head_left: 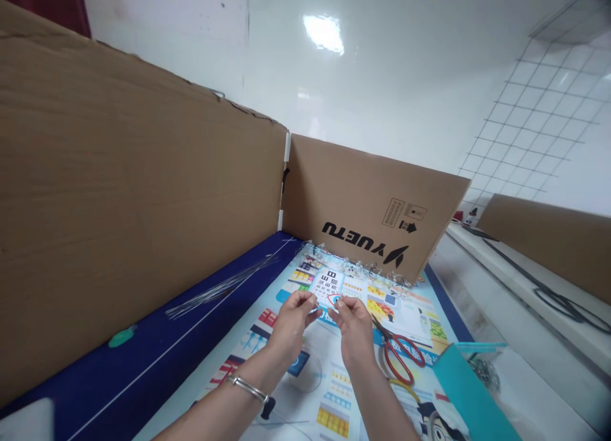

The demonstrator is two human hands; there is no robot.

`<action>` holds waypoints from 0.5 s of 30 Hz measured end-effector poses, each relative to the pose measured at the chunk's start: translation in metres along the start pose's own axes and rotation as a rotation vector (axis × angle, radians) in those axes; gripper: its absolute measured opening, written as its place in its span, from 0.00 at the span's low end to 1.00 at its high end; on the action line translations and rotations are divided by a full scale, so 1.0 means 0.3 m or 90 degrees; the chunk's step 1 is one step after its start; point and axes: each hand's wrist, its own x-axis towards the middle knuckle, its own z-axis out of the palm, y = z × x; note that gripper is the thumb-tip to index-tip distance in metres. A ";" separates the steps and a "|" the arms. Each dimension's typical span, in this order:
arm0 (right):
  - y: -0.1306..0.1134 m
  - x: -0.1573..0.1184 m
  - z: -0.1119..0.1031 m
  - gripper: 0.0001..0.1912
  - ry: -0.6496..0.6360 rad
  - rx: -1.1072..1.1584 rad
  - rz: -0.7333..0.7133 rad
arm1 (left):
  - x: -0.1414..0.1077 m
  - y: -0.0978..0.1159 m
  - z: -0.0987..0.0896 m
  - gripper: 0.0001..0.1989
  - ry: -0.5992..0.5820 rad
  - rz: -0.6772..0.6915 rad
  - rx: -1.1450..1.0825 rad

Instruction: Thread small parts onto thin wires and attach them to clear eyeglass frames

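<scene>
Just beyond the wrists, over the printed sheet [329, 358], the left hand [291, 320] and right hand [357, 331] are facing each other, slightly apart. Both are keeping thumb and forefinger narrow, close to pinching; whether they are holding anything fine between the tips, cannot tell.

Scissors [389, 336] are lying on the sheet, just to the right of the right hand, which is clearly the nearer one. Long axis is running aslant: blades pointing away and leftward, toward the right fingers; red handles trailing back and to the right, lying nearer the body than the blades.

Over on the left, a bundle of thin wires [219, 291] is resting on blue cloth [147, 345], well apart from the fingers. Left hand is the nearer here. Bundle is slanting from near left to far right.

Right of the scissors, a teal box [470, 390] is standing beside a wiry tangle [484, 372].
</scene>
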 end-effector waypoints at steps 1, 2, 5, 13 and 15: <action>0.004 -0.001 0.000 0.07 -0.003 -0.001 -0.001 | -0.002 -0.003 0.000 0.09 0.000 -0.004 -0.005; 0.007 -0.002 0.000 0.07 -0.008 0.000 -0.002 | -0.004 -0.005 0.000 0.09 -0.002 -0.008 -0.009; 0.016 -0.004 0.001 0.06 -0.018 0.015 -0.003 | -0.009 -0.012 0.000 0.08 -0.008 -0.017 -0.023; 0.039 -0.004 0.000 0.08 -0.017 0.007 -0.014 | -0.004 -0.030 -0.007 0.09 0.002 -0.015 -0.049; 0.046 0.000 -0.007 0.09 -0.020 -0.027 -0.020 | -0.002 -0.030 -0.009 0.08 0.006 -0.012 -0.045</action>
